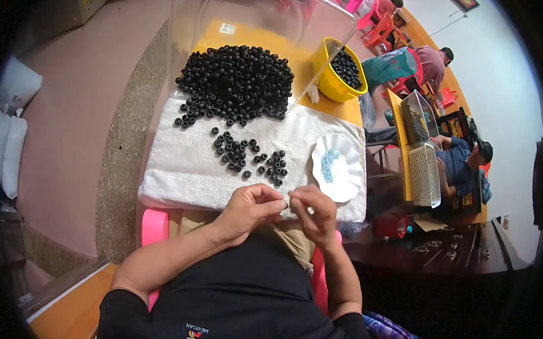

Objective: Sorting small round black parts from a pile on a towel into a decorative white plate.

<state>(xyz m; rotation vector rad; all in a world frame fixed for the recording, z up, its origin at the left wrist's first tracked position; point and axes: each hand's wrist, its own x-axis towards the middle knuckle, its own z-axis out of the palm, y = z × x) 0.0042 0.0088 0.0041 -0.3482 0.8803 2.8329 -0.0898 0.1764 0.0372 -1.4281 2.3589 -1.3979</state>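
Hands: left hand [249, 212] and right hand [316, 214] are near each other over the towel's near edge, fingers curled in and tips drawn close; whether either grips anything cannot be told, as the fingertips are too small and partly blurred.
Desk [346, 110]: yellow-orange top, showing at the far side and to the right of the pile.
Towel [182, 166]: white, spread over the near part of the desk.
Clear tub [179, 29]: see-through plastic, at the far end, around the back of the pile.
Pile [236, 78]: many round black beads, heaped partly on the towel.
Bucket [329, 88]: yellow, to the right of the pile, with more black beads inside.
Dish [347, 172]: white with a wavy rim, on the towel, just beyond the right hand.
Loose beads [235, 151]: black, holed, scattered on the towel between pile and hands.
Blue bits [328, 165]: tiny, gathered in the dish's left part.
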